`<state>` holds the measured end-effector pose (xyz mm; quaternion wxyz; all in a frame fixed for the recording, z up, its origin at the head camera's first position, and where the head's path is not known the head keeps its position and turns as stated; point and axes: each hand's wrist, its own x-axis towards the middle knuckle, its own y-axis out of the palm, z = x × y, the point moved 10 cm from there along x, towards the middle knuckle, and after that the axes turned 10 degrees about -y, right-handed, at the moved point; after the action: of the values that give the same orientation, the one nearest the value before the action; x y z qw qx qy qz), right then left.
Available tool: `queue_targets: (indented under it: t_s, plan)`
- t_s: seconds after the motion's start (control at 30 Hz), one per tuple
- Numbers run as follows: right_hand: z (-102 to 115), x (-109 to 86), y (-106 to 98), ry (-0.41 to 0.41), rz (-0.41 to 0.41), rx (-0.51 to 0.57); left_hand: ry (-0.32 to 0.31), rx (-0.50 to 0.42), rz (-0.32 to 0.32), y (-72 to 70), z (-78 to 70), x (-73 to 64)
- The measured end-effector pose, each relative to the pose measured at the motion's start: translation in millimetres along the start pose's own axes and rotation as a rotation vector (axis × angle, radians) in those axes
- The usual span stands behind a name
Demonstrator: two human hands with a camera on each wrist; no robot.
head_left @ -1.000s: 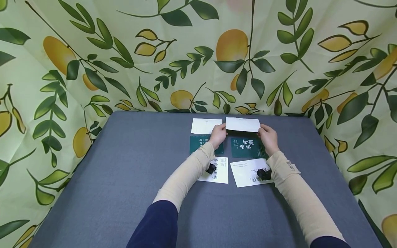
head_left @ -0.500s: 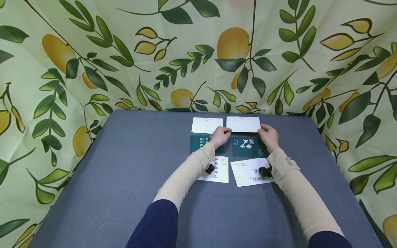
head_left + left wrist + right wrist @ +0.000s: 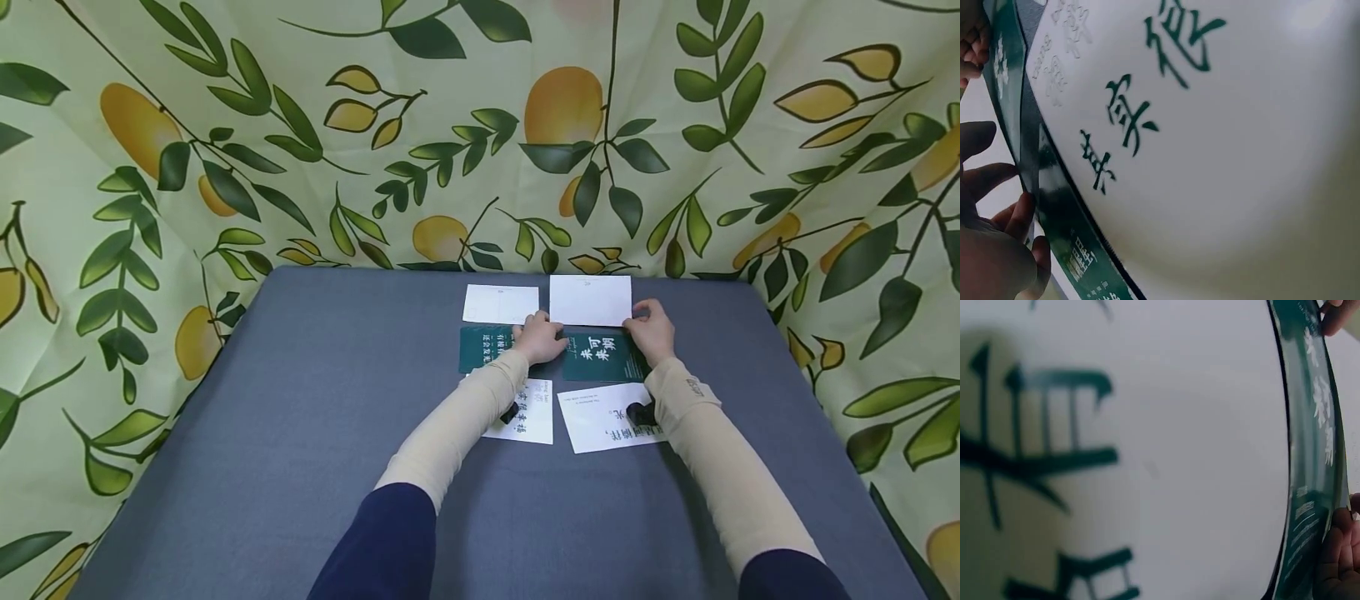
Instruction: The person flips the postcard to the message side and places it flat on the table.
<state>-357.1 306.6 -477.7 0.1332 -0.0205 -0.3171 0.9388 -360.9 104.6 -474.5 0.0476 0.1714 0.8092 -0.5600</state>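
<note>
A white card (image 3: 590, 301) lies at the back right, beside a second white card (image 3: 500, 303). In front of them are two green cards with white lettering, the left green card (image 3: 487, 346) and the right green card (image 3: 600, 357). My left hand (image 3: 542, 338) is spread low over the gap between the green cards, covering part of the left one, with fingertips near the back white cards. In the left wrist view its fingers (image 3: 1019, 215) are parted and hold nothing. My right hand (image 3: 652, 335) is at the right card's front corner, fingertips right by its edge.
Nearest me lie a white card with dark writing (image 3: 534, 412), partly under the left forearm, and a tilted white card (image 3: 603, 417), partly hidden by the right wrist. The grey table (image 3: 300, 467) ends at a leaf-and-fruit patterned cloth (image 3: 450, 192).
The back right white card, earlier held raised between both hands, has come down flat onto the table. My left hand has let go of it and moved slightly toward me; my right hand has barely moved.
</note>
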Motion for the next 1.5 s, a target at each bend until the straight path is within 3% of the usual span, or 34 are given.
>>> queue_targets:
  t_s: [0.43,0.6,0.9,1.07,1.23,1.37,1.5]
  plan:
    - [1,8.7,9,0.001,0.134,-0.178,0.014,0.057,-0.035,-1.3,-4.5,-4.2]
    - [4,9.9,12,-0.02,0.183,-0.25,0.01,0.125,-0.053,2.8,-5.9,-4.2]
    - [7,9.3,15,-0.039,0.228,-0.276,-0.017,0.147,-0.067,-0.8,-8.3,-2.9]
    - [11,1.9,17,-0.043,0.238,-0.277,-0.012,0.095,-0.09,-5.5,-4.9,-4.6]
    - [24,-7.5,11,-0.054,0.214,-0.258,0.05,0.0,-0.138,-16.1,-5.2,-9.8]
    - [34,-12.6,4,-0.062,0.192,-0.203,0.081,-0.098,-0.132,-26.3,-4.7,-16.0]
    - [48,-18.2,0,-0.094,0.181,-0.13,0.074,-0.197,-0.147,-41.4,1.7,-23.4]
